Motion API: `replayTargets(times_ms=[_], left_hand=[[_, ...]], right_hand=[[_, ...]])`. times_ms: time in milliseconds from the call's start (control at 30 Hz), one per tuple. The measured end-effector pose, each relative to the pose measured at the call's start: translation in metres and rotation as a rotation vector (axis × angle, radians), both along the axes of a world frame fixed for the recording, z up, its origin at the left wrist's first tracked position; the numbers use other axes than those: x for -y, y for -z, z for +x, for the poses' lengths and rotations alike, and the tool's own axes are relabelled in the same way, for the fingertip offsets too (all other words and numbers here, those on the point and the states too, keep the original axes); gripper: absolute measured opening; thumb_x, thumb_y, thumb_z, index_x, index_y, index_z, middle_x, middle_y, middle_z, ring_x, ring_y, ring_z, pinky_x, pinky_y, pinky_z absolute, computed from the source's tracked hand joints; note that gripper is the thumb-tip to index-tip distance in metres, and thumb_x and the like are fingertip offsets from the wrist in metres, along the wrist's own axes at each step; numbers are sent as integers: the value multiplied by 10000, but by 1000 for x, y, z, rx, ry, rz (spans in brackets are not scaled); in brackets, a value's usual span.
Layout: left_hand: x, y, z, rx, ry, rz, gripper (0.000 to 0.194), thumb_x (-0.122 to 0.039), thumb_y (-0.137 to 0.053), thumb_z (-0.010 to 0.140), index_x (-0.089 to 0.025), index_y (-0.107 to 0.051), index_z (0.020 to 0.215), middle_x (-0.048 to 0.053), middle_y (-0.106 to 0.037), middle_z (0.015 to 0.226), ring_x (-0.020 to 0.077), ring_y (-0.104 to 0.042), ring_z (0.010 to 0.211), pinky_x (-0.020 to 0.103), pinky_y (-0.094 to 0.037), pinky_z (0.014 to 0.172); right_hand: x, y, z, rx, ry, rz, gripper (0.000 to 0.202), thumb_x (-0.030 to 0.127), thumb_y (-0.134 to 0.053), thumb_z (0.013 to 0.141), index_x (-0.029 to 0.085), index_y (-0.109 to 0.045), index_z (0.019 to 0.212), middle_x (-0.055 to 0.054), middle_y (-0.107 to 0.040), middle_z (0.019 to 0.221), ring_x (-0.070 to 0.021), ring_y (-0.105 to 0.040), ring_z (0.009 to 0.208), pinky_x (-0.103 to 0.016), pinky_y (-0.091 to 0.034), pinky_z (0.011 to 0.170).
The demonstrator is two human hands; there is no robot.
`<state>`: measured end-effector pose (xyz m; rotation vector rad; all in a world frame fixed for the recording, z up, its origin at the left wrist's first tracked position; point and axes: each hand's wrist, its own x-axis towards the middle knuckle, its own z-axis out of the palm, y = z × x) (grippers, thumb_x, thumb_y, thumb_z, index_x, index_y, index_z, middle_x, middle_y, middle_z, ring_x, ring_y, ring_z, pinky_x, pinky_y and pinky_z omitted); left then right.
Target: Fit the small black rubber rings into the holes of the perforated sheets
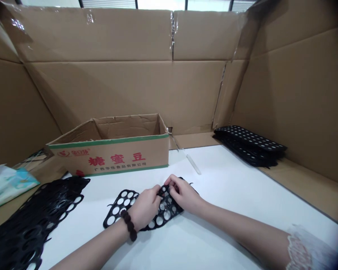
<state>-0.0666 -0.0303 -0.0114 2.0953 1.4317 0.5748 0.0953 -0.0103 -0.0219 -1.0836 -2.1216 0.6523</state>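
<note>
A black sheet with rows of round holes (118, 210) lies on the white table in front of me. My left hand (146, 208), with a dark beaded band at the wrist, pinches the sheet near its middle. Close beside it, my right hand (183, 195) is closed on the same sheet, thumb and fingertips together at its upper edge. Between the two hands the sheet is bunched and lifted a little. The fingers cover part of it, and the exact spot each hand grips is partly hidden.
An open cardboard box (129, 155) with red lettering stands behind. Many black holed sheets (30, 217) pile up at left, near a tissue pack (11, 185). Another black stack (248, 146) lies at right. A whitish stick (193, 164) rests on the table. Cardboard walls (129, 90) surround it.
</note>
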Motion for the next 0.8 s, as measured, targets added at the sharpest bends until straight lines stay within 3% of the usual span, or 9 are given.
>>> replayTargets(times_ms=[133,233,400,600,800], left_hand=[[2,1,0,14,20,43,205,-113,-286,736,-190,-472,773,20,-572,761,150,-507,714,233,-347,645],[1,3,-1,8,79,67,232,-115,-292,742,-188,-491,835,34,-584,842,158,-517,784,237,-357,691],[-3,5,-1,-109,103,89,196,-134,-281,769,-191,-461,824,41,-590,820,164,-530,757,236,-357,646],[-2,3,4,-345,27,146,141,-156,-275,787,-188,-409,754,35,-563,651,178,-522,619,239,-289,520],[0,0,7,-322,28,130,136,-154,-281,790,-191,-410,765,25,-559,655,170,-523,624,232,-291,526]], right_hand=[[5,1,-2,126,-60,107,191,169,-376,812,184,-454,985,-43,-542,851,-155,-487,805,-267,-368,702],[6,1,-3,164,-77,127,190,225,-450,791,176,-469,974,-45,-551,816,-169,-492,800,-277,-372,699],[-1,2,-2,-4,-91,-63,147,182,-366,817,180,-503,871,-6,-584,692,-117,-528,628,-225,-385,600],[-17,5,0,-169,114,-180,170,209,-423,764,152,-572,821,-21,-581,691,-118,-517,618,-220,-389,573],[-24,2,4,-231,82,-289,228,173,-437,730,157,-579,907,25,-503,566,-91,-468,497,-203,-381,510]])
